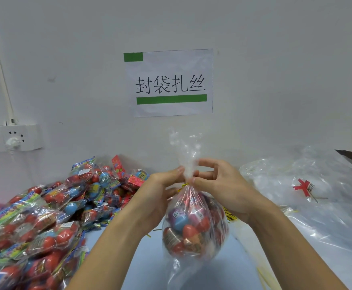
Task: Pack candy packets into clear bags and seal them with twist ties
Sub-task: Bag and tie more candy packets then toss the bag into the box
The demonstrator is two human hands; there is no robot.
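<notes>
While the left hand point(160, 191) pinches the filled clear bag point(194, 225) at its gathered neck, the right hand point(219, 185) pinches the yellow twist tie point(184, 185) just below.

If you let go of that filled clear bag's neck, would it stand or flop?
The filled bag would probably slump: its film looks thin and wrinkled. The rounded candies inside could shift or roll. Both hands, left and right, pinch its gathered neck.

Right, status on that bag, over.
Both hands, left hand and right hand, pinching gathered neck of filled clear bag. Yellow twist tie at neck. Nothing in the way.
</notes>
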